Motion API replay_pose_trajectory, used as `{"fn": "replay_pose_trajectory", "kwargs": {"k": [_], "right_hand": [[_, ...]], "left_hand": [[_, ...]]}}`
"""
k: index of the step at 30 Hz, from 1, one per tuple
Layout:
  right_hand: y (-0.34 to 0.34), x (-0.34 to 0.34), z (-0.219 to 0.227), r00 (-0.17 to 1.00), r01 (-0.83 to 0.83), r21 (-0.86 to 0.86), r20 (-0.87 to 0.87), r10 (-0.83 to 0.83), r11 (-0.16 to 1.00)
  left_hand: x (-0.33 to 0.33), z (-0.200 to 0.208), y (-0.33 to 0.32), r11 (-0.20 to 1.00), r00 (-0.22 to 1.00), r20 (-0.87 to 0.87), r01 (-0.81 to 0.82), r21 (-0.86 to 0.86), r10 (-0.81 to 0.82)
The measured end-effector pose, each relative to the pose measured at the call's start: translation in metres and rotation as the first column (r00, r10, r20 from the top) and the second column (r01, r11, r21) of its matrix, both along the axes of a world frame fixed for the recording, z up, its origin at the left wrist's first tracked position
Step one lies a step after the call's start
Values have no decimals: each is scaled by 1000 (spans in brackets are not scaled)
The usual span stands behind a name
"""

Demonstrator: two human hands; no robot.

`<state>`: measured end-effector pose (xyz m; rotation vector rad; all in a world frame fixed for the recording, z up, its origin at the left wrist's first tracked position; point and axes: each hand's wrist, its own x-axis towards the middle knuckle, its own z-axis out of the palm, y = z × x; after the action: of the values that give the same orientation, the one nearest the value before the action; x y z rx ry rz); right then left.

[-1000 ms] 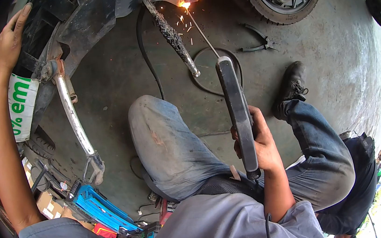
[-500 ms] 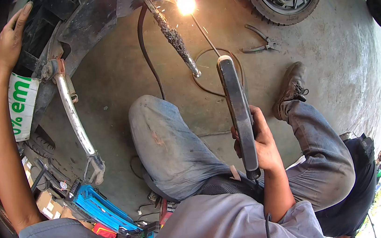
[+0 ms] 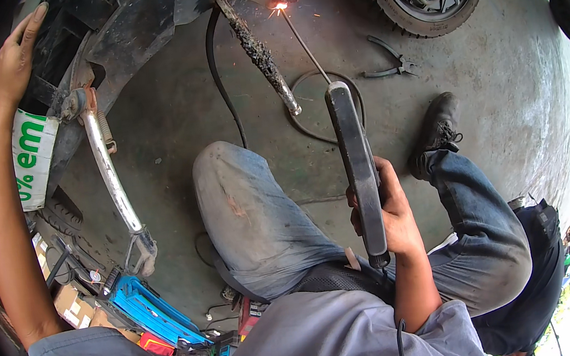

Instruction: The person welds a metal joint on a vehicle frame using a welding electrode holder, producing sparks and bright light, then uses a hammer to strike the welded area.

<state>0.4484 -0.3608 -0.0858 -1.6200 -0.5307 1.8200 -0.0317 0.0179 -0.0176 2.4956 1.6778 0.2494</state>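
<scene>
The welding rod (image 3: 303, 44) runs thin and straight from the electrode holder (image 3: 356, 170) up to the underside of the scooter frame (image 3: 140, 15), and its tip burns at a small orange spark (image 3: 279, 6) just below a rusty, crusted lump of metal. My right hand (image 3: 391, 215) is wrapped tight around the holder's long, flat, dark grey handle, fingers fully closed. My left hand (image 3: 15, 57) lies open and flat against the black frame at the far left, gripping nothing, only bracing.

I judge the main risk to be the rod sticking or wandering: it is long and slender, and a small tremble in my wrist could drag the tip off the joint. Sparks fall toward my faded, worn jeans (image 3: 253, 210) and my bare forearms, so a burn seems likely. The black cable (image 3: 221, 80) hangs close to the arc and could scorch.

A rough, mud-caked bar (image 3: 258, 51) slants down beside the rod. A curved chrome tube (image 3: 109, 177) shines at left, smooth and bent. Pliers (image 3: 391, 64) lie on the stained concrete floor (image 3: 513, 81) near the ribbed rubber tyre (image 3: 419, 1). A blue plastic crate (image 3: 142, 310) sits by my left side.
</scene>
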Motion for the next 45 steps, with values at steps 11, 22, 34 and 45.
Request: {"fn": "replay_pose_trajectory", "kwargs": {"k": [11, 22, 34, 45], "right_hand": [[3, -1, 1, 1000, 11, -13, -13, -11, 1000], [1, -1, -1, 1000, -11, -22, 19, 11, 1000], [-1, 1, 1, 999, -28, 5, 19, 28, 1000], [6, -3, 3, 1000, -4, -18, 7, 4, 1000]], "left_hand": [[5, 3, -3, 1000, 1000, -19, -6, 10, 6], [15, 7, -8, 999, 999, 27, -25, -44, 27], [10, 7, -4, 999, 1000, -4, 12, -45, -13], [12, 8, -7, 999, 1000, 20, -4, -41, 5]]}}
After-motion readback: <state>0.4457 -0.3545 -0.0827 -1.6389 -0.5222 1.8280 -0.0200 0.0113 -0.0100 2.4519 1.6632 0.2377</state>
